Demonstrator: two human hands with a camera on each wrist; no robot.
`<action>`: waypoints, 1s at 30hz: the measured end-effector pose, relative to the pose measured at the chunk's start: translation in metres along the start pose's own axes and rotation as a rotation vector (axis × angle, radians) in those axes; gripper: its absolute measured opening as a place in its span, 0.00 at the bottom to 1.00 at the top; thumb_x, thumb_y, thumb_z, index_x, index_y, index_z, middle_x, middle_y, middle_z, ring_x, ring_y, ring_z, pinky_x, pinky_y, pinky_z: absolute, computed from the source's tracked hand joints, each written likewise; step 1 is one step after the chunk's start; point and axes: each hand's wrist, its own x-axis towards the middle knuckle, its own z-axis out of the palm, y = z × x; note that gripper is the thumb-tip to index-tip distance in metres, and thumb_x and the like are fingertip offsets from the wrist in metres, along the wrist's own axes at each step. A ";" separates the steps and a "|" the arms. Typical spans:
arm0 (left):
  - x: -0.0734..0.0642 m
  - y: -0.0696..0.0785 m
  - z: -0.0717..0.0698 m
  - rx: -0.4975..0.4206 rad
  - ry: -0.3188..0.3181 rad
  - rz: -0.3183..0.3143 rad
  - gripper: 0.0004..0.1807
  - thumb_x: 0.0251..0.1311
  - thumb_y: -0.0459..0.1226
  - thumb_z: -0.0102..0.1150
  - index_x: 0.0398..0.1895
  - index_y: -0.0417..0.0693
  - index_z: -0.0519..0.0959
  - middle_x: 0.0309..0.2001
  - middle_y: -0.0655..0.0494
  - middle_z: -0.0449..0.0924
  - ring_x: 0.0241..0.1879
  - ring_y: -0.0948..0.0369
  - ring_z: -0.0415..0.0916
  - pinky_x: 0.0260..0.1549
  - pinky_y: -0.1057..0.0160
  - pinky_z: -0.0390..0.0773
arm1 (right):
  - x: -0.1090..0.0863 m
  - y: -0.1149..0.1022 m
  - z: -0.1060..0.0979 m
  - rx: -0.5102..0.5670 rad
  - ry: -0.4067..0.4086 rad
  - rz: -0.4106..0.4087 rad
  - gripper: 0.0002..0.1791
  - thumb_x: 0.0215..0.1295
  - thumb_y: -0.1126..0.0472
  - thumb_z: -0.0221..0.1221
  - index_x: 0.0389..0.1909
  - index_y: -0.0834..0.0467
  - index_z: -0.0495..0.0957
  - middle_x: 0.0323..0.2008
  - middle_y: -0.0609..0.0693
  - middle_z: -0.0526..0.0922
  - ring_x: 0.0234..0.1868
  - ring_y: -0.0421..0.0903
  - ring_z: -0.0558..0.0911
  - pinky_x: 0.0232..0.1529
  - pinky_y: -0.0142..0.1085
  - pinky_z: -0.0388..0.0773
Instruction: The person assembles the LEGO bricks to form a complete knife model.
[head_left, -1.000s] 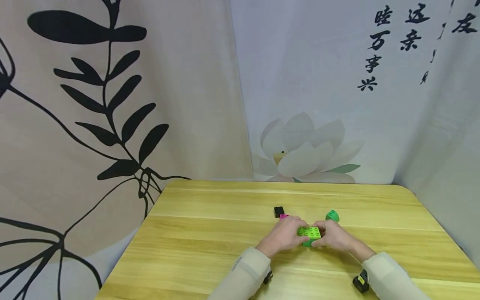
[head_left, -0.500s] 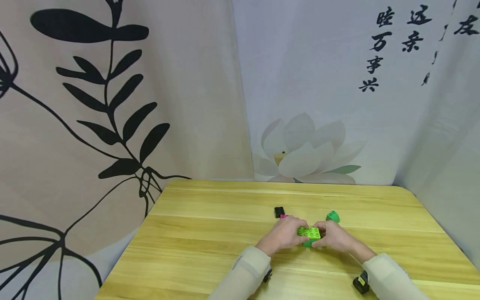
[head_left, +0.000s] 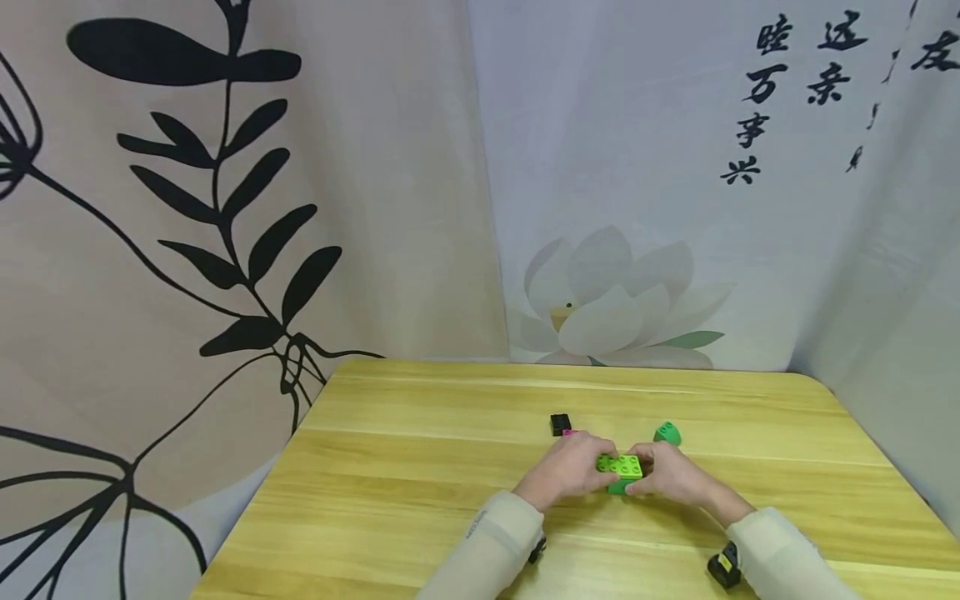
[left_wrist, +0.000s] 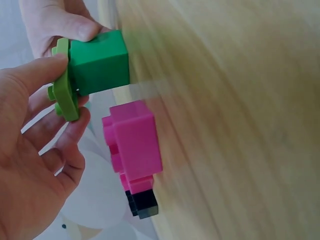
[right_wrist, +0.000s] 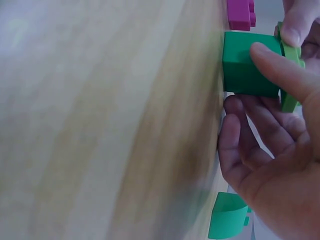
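Observation:
A flat lime-green toy building brick (head_left: pixel 627 467) lies over the top of a taller dark green brick (left_wrist: pixel 102 62). My left hand (head_left: pixel 572 468) pinches the lime brick between thumb and fingers at its left end. From the other side my right hand (head_left: pixel 670 473) grips the dark green brick, its thumb flat on the near face and the fingers behind. In the left wrist view the lime brick sits slightly tilted against the green one, with a narrow gap at one edge. The dark green brick's base is right at the tabletop in the right wrist view.
Beyond my left hand stand a pink brick (left_wrist: pixel 135 142) and a black brick (head_left: pixel 559 424), close together. A green brick with a curved side (head_left: pixel 667 432) is behind my right hand. All rest on the wooden table (head_left: pixel 420 417), with printed curtains (head_left: pixel 405 208) behind it.

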 end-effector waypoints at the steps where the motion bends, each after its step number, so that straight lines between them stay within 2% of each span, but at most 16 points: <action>1: 0.000 0.000 0.001 -0.002 0.003 0.000 0.12 0.57 0.52 0.63 0.41 0.61 0.81 0.30 0.73 0.75 0.28 0.72 0.65 0.24 0.75 0.63 | 0.000 0.000 0.000 0.000 -0.002 0.001 0.18 0.51 0.60 0.70 0.41 0.61 0.78 0.34 0.47 0.80 0.35 0.44 0.78 0.33 0.32 0.76; 10: 0.002 0.000 -0.002 -0.034 0.000 -0.018 0.15 0.56 0.52 0.63 0.44 0.60 0.81 0.35 0.72 0.78 0.29 0.73 0.66 0.25 0.76 0.66 | 0.001 0.002 -0.002 -0.010 0.003 -0.014 0.18 0.51 0.60 0.70 0.42 0.61 0.78 0.32 0.48 0.80 0.32 0.44 0.77 0.30 0.33 0.76; 17: 0.005 -0.001 0.003 -0.045 0.001 -0.012 0.16 0.56 0.52 0.63 0.46 0.60 0.81 0.39 0.72 0.78 0.33 0.74 0.67 0.30 0.76 0.67 | 0.003 0.003 -0.001 -0.041 0.009 -0.016 0.21 0.50 0.58 0.71 0.43 0.61 0.78 0.32 0.47 0.79 0.31 0.42 0.76 0.29 0.32 0.75; 30: 0.006 0.001 0.006 -0.095 -0.001 -0.059 0.18 0.53 0.51 0.67 0.47 0.60 0.82 0.42 0.71 0.79 0.36 0.75 0.70 0.34 0.75 0.70 | 0.000 0.005 0.000 -0.037 0.008 -0.023 0.20 0.50 0.59 0.71 0.43 0.61 0.77 0.33 0.47 0.79 0.32 0.43 0.77 0.30 0.33 0.76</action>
